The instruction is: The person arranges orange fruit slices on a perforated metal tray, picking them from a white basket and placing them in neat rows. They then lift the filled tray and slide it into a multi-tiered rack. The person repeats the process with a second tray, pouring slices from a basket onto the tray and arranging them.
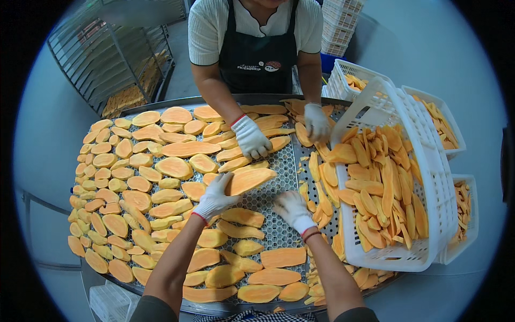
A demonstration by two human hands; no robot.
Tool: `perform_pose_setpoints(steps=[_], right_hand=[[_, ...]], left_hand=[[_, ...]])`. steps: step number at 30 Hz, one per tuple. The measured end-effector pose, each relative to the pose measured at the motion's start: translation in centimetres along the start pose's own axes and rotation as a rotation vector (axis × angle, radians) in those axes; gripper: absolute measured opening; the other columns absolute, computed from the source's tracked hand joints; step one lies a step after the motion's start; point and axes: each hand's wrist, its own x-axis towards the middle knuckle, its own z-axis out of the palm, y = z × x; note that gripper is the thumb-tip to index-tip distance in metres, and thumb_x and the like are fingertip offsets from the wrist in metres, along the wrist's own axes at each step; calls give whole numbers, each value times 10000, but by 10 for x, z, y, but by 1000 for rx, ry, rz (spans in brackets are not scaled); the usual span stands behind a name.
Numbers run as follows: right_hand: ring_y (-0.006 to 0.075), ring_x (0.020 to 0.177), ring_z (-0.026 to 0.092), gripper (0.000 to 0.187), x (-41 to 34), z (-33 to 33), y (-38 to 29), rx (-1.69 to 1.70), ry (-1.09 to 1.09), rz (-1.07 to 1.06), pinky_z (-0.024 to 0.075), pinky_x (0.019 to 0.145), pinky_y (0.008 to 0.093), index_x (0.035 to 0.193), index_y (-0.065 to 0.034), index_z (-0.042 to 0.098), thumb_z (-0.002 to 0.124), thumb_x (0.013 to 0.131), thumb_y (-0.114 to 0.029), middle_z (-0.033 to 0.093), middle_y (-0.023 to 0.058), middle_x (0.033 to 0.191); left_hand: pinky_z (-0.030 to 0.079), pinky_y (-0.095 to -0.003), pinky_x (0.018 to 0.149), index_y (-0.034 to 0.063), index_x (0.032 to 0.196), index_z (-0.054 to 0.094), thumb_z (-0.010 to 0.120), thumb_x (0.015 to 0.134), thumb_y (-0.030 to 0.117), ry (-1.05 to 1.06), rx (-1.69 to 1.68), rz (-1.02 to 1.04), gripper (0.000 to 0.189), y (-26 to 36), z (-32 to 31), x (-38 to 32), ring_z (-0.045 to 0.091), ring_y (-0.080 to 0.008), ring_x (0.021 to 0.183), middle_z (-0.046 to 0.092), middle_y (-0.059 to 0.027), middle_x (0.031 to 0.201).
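My left hand (pixel 219 197), in a white knitted glove, grips a long orange sweet potato slice (pixel 253 180) by its left end, tilted above the mesh tray (pixel 277 233). Rows of similar flat slices (pixel 175 167) cover the tray's left and middle. Over a bare patch of mesh is my right hand (pixel 294 211), also gloved. Its fingers are blurred and partly hidden, so I cannot tell whether it holds anything. To its right, loose slices (pixel 324 201) lie on a perforated metal surface beside a tipped white plastic basket (pixel 436 193) with slices spilling out.
Across the table, a co-worker's gloved hand (pixel 251 139) touches slices on the tray; the other gloved hand (pixel 317 122) is at the loose pile. More filled crates (pixel 462 151) stand at the right. A metal rack (pixel 116 60) and stacked crates (pixel 340 28) are behind.
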Motion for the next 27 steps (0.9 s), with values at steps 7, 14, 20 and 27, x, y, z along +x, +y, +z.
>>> perform_pose_setpoints(steps=[7, 14, 20, 27], right_hand=[[310, 1175, 550, 488, -51, -34, 17, 160, 459, 512, 453, 1033, 397, 1271, -21, 609, 683, 914, -345, 567, 179, 1320], [201, 1208, 521, 527, -9, -43, -122, 1253, 436, 492, 425, 1059, 346, 1452, 27, 397, 595, 1008, -179, 546, 136, 1372], [204, 1278, 532, 608, 31, -88, -38, 1171, -116, 114, 411, 1102, 332, 1498, 0, 415, 648, 959, -155, 558, 121, 1425], [306, 1245, 567, 545, 113, -69, -66, 232, -626, -141, 415, 1095, 376, 1390, -193, 605, 721, 866, -291, 612, 144, 1346]], left_hand=[[446, -428, 1051, 68, 1495, 428, 796, 744, 418, -59, -126, -17, 907, 4, -7, -20, 541, -362, 1236, 535, -212, 1345], [447, -498, 998, 14, 1460, 397, 762, 780, 170, 534, -371, 63, 787, 99, 91, -58, 531, -445, 1156, 524, -262, 1282], [419, -491, 1009, 39, 1354, 518, 766, 767, 153, 489, -108, 179, 647, 48, 64, -82, 495, -409, 1211, 504, -242, 1300], [275, -558, 1122, 29, 1274, 541, 764, 773, 249, 432, 318, -1, 591, -18, 77, -90, 442, -433, 1255, 488, -243, 1342]])
